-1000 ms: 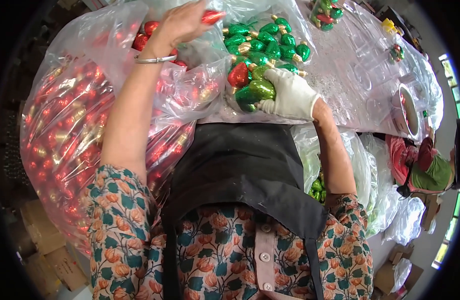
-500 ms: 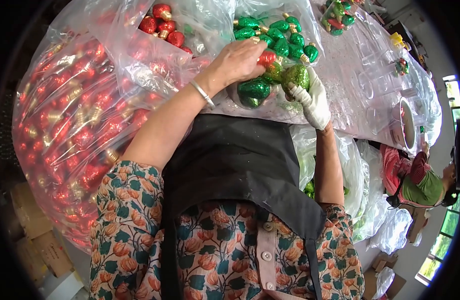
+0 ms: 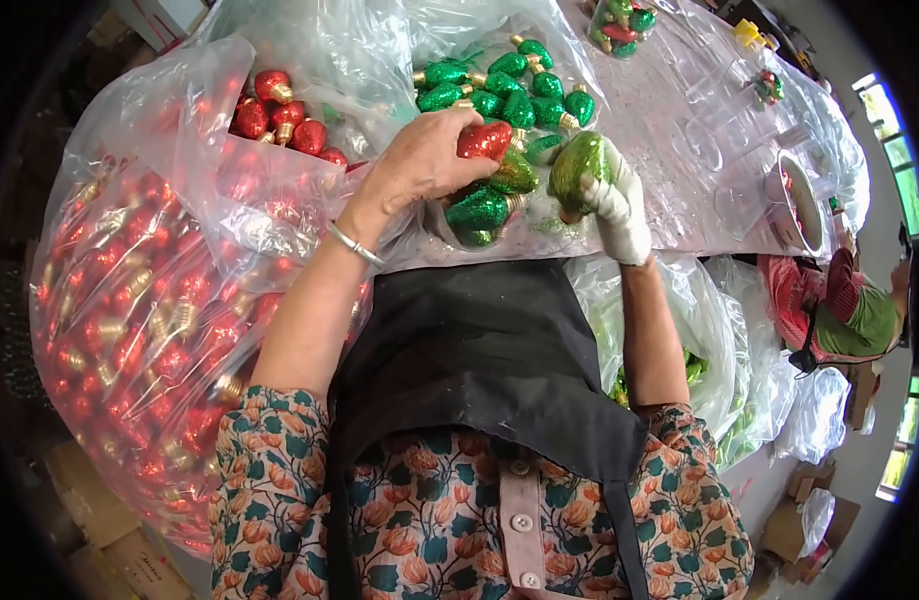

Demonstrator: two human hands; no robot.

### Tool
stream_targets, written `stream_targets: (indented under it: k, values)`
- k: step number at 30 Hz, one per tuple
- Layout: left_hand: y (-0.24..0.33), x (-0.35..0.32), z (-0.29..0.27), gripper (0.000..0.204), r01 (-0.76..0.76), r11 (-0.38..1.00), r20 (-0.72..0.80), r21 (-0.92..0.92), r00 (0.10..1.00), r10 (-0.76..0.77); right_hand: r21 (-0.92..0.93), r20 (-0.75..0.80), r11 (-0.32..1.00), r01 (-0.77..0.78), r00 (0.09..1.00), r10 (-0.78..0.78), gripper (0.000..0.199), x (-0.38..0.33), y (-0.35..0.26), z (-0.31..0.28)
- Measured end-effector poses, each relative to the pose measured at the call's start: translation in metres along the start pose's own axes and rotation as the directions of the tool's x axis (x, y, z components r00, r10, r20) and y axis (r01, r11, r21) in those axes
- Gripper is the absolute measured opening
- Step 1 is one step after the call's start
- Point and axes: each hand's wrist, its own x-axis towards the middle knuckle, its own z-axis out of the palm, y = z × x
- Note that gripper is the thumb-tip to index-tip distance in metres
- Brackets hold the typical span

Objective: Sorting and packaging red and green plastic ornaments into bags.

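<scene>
Left grip (image 3: 424, 160) is clasping red bulb (image 3: 486, 140) beyond dark-green bulb (image 3: 476, 210) | gloved right grip (image 3: 617, 205) is clasping lime bulb (image 3: 577, 172) right of it | both curling, likely for steadiness

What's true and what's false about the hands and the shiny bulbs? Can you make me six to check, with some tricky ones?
1. The right hand wears a white glove. True.
2. The left hand holds a dark green bulb. False: that hand holds a red bulb.
3. The apron is white. False: it is black.
4. A light green bulb is in the right hand. True.
5. The bracelet is on the right arm. False: it is on the left arm.
6. Red bulbs show through the clear bag on the left. True.
</scene>
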Motion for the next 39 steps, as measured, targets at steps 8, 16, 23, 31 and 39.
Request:
stream_targets:
  k: [8,16,23,31,39]
  values:
    - [0.011,-0.025,0.012,0.041,0.086,0.663,-0.11,-0.743,0.962,-0.248,-0.846,0.329,0.509,0.156,0.905,0.269,0.048,0.022,-0.041,0.012]
    - [-0.004,-0.022,0.024,0.03,-0.07,0.464,-0.269,-0.883,0.886,-0.377,-0.699,0.411,0.715,0.016,0.827,0.383,0.048,0.057,-0.017,0.001]
    - [-0.009,-0.02,0.017,0.031,-0.082,0.42,-0.267,-0.904,0.874,-0.405,-0.734,-0.264,0.636,-0.236,0.963,0.053,0.065,0.048,-0.004,-0.054]
    - [-0.018,-0.02,0.016,0.034,-0.214,0.308,-0.327,-0.927,0.864,-0.383,-0.815,-0.579,-0.047,-0.577,0.815,0.016,0.056,0.034,0.063,-0.051]
    - [-0.022,-0.015,0.031,0.037,-0.264,0.342,-0.396,-0.902,0.824,-0.406,-0.994,0.033,-0.076,0.08,0.873,0.486,0.025,0.097,-0.037,0.065]
